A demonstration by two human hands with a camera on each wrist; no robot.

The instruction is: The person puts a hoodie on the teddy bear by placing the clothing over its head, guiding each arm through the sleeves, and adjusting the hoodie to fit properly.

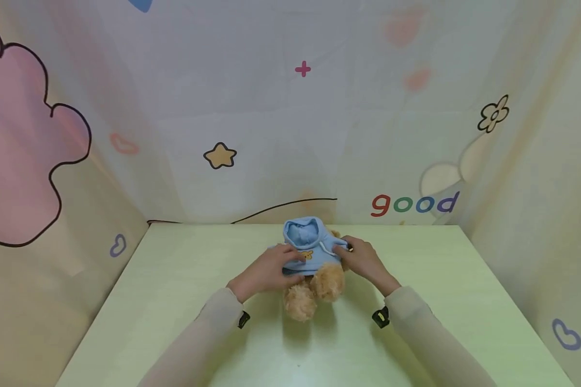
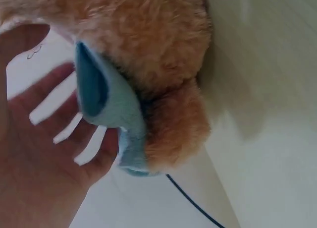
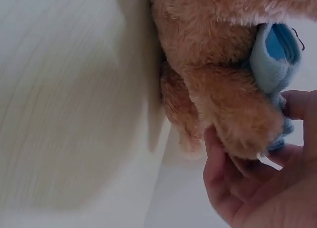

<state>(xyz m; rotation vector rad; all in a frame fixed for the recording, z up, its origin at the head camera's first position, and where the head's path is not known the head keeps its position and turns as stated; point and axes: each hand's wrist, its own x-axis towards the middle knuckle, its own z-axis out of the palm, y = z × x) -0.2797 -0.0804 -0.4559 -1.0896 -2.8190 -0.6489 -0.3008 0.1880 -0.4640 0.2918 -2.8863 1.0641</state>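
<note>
A fluffy light-brown teddy bear lies on the table with its legs toward me. Over its front is a small light-blue hoodie with a bear print. At the hoodie's left side my left hand has its fingers spread; in the left wrist view the fingertips reach behind the hoodie's cloth. My right hand is at the other sleeve. The right wrist view has its thumb at the hoodie and its fingers curled around the bear's paw. The bear's head is hidden by the hood.
The pale green table extends on both sides of the bear. A printed cloth backdrop rises at its back edge and along the sides. Black wrist-camera mounts sit under the sleeves.
</note>
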